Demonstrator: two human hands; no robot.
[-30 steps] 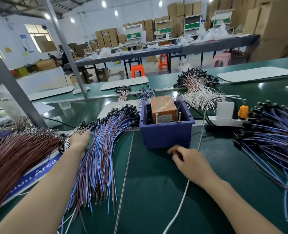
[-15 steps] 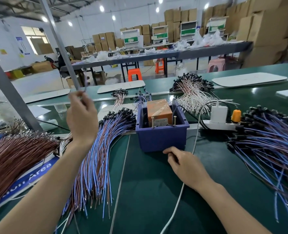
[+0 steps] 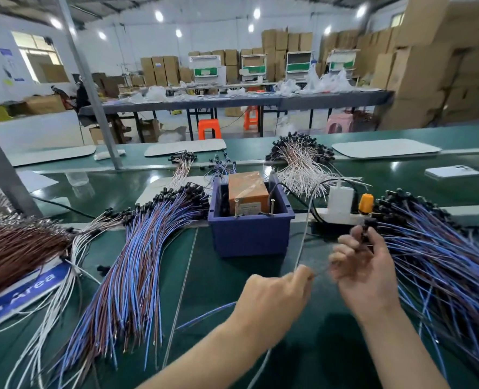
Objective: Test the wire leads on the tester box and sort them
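Your left hand (image 3: 272,300) is just in front of the blue bin (image 3: 249,240), thumb and forefinger pinched together on a thin wire lead (image 3: 322,272). The lead crosses the short gap to your right hand (image 3: 364,272). There your fingers are curled around it, and its black cap (image 3: 368,224) stands up above your knuckles. The orange tester box (image 3: 248,189) sits inside the bin, two upright pins at its near edge, apart from both hands. One pile of blue and brown leads (image 3: 137,265) fans out left of the bin, and another pile (image 3: 443,254) lies just beside your right hand. White leads (image 3: 302,169) are heaped behind the bin on the green table (image 3: 221,290).
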